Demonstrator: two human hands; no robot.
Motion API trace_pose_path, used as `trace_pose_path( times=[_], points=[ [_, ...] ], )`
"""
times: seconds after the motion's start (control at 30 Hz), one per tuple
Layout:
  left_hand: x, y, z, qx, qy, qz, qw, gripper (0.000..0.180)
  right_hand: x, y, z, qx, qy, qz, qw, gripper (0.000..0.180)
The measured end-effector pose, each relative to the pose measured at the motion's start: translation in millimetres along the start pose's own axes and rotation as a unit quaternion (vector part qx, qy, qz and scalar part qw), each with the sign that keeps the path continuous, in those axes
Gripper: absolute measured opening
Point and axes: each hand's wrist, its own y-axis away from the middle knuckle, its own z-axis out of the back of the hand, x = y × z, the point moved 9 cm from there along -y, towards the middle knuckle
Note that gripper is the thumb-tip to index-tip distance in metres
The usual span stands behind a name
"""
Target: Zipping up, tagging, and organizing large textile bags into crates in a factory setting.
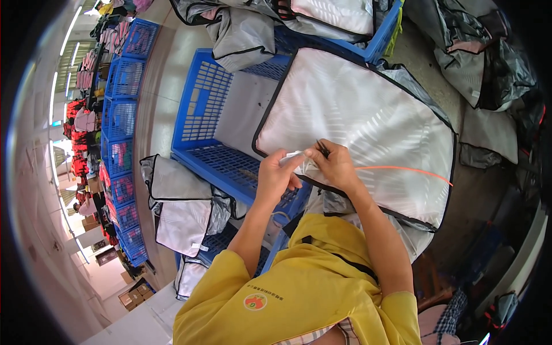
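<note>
A large white fabric panel with black-bound edges [356, 115] lies spread in front of me, over a blue crate. At its near left edge, my left hand [275, 177] pinches a small white label [292, 158]. Close beside it, my right hand [336, 167] is closed around a small dark pointed tool [323, 149], which looks like thread snips; its lower part is hidden in the fingers. The right thumb and fingertips meet the white material near the label. From the right hand an orange cord [402, 169] runs rightward across the panel.
The blue crate [198, 103] stands to the left of the panel. Similar bags [183, 221] hang over crates at left, with more in a crate [339, 20] at the far side and a pile [489, 126] at right. Blue crates [121, 115] line the far left.
</note>
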Motion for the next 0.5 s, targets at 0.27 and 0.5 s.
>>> trace_pose_path(
  times=[0.27,0.5],
  points=[
    [18,-2,9,0.01,0.101,0.024,0.995,0.029,-25,1,7,-0.026,-0.112,-0.077,0.99,0.039],
    [19,-1,7,0.034,0.108,0.011,0.993,0.036,-27,1,7,-0.04,-0.133,-0.087,0.986,0.031]
  ],
)
